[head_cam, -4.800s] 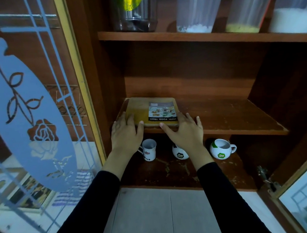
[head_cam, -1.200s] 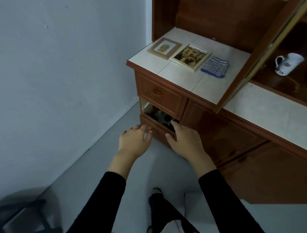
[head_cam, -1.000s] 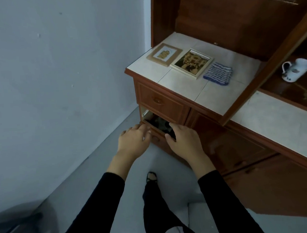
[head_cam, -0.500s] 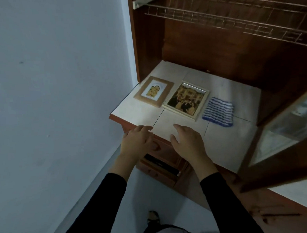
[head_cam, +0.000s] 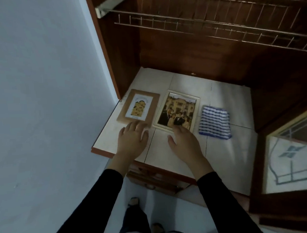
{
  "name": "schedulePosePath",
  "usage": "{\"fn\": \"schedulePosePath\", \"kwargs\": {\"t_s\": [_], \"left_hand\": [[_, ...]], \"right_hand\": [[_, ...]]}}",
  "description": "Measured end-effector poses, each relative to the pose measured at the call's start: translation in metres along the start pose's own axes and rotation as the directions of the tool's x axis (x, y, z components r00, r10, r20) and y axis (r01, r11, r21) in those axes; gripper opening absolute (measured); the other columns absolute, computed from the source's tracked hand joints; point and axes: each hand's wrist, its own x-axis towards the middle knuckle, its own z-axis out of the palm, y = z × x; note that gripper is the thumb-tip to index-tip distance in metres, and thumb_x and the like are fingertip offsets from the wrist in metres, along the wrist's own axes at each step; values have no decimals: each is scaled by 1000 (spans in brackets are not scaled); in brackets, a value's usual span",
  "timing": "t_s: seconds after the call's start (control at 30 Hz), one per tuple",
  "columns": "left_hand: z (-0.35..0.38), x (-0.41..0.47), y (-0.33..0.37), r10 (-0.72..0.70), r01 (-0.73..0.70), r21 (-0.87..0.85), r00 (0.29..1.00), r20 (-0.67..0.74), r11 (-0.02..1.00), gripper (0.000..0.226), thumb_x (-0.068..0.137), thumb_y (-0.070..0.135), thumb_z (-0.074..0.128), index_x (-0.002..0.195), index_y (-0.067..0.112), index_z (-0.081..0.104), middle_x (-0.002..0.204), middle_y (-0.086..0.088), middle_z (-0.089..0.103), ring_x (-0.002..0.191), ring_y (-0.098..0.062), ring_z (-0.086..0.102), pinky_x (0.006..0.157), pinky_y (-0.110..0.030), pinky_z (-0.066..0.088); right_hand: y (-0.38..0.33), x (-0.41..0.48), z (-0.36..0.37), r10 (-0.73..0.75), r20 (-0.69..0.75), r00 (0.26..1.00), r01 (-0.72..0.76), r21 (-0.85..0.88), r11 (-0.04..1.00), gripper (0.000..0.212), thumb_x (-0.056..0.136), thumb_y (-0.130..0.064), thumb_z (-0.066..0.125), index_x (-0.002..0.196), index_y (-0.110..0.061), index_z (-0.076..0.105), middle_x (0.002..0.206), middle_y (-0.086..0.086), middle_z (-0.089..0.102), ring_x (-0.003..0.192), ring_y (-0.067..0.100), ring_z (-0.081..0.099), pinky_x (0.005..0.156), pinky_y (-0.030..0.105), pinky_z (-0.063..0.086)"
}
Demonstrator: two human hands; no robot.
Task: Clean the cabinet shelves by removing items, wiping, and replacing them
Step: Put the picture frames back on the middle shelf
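Observation:
Two picture frames lie flat on the white tiled counter (head_cam: 227, 153) of the cabinet. The brown frame (head_cam: 139, 106) is on the left and the silver-edged photo frame (head_cam: 178, 110) sits beside it. A blue and white striped cloth (head_cam: 214, 122) lies folded to the right of them. My left hand (head_cam: 132, 138) hovers with relaxed fingers at the brown frame's near edge. My right hand (head_cam: 183, 139) reaches with straight fingers to the near edge of the photo frame. Neither hand holds anything.
A wire dish rack (head_cam: 215, 24) spans the cabinet above the counter. An open glass door (head_cam: 292, 159) with a printed pattern stands at the right. Wooden drawers (head_cam: 152, 178) sit below the counter's front edge. A pale wall (head_cam: 41, 104) closes the left side.
Both hands rose from the low open drawer up over the counter and moved forward to the near edges of the two frames. The view swung up from the floor.

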Motion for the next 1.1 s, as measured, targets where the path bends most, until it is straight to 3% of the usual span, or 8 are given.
{"fn": "schedulePosePath", "kwargs": {"t_s": [0.1, 0.23, 0.37, 0.57, 0.7, 0.8, 1.0, 1.1], "left_hand": [[3, 25, -9, 35, -38, 31, 995, 89, 999, 46, 97, 40, 33, 135, 25, 54, 150, -4, 45, 141, -26, 34, 113, -50, 27], [5, 53, -19, 113, -113, 5, 993, 46, 994, 64, 89, 50, 18, 131, 25, 59, 146, -10, 48, 139, -32, 38, 110, -52, 29], [11, 77, -35, 135, -139, 19, 983, 123, 990, 72, 88, 55, 10, 141, 25, 49, 155, -10, 37, 146, -33, 25, 118, -53, 18], [19, 104, -52, 211, -221, 59, 966, 147, 973, 73, 90, 52, 12, 148, 20, 42, 157, -11, 34, 147, -34, 25, 118, -53, 16], [23, 110, -60, 287, -296, 66, 950, 120, 953, 63, 96, 47, 22, 146, 17, 46, 153, -13, 41, 143, -37, 33, 115, -61, 24], [32, 108, -65, 291, -301, 86, 950, 112, 950, 60, 99, 46, 20, 151, 20, 39, 156, -12, 37, 146, -35, 28, 117, -61, 18], [38, 106, -69, 286, -296, 92, 952, 111, 951, 61, 100, 48, 15, 154, 24, 30, 159, -9, 30, 149, -31, 21, 120, -56, 9], [40, 101, -70, 289, -297, 89, 953, 95, 951, 61, 100, 47, 16, 152, 23, 34, 157, -10, 34, 148, -32, 24, 119, -57, 12]], "right_hand": [[-2, 16, 9, 44, -36, 998, -43, 28, 999, 44, 99, -33, 47, 139, -15, 44, 134, 6, 54, 122, 23, 51, 96, 33, 47], [-3, 37, 23, 90, -41, 995, -90, 6, 996, 51, 98, -36, 45, 143, -11, 41, 144, 9, 45, 135, 27, 40, 110, 43, 38], [-6, 49, 33, 142, -31, 989, -143, -45, 989, 61, 99, -45, 27, 151, -14, 32, 156, 11, 32, 147, 29, 20, 120, 50, 17], [-11, 59, 47, 237, -8, 972, -237, -46, 970, 70, 93, -55, 4, 155, -27, 21, 164, 8, 11, 151, 31, 4, 119, 54, 4], [-12, 59, 52, 271, -21, 962, -271, -90, 958, 63, 97, -50, 12, 153, -27, 29, 161, 9, 22, 150, 32, 14, 117, 56, 11], [-12, 58, 55, 276, -46, 960, -280, -106, 954, 58, 100, -47, 18, 151, -27, 34, 159, 8, 29, 147, 33, 23, 116, 56, 18], [-13, 55, 56, 275, -42, 960, -279, -124, 952, 63, 97, -51, 7, 155, -32, 23, 163, 2, 16, 151, 27, 6, 120, 51, 4], [-15, 52, 58, 281, -44, 959, -284, -123, 951, 65, 95, -53, 2, 155, -35, 17, 164, 0, 9, 152, 24, -1, 120, 46, -3]]}}
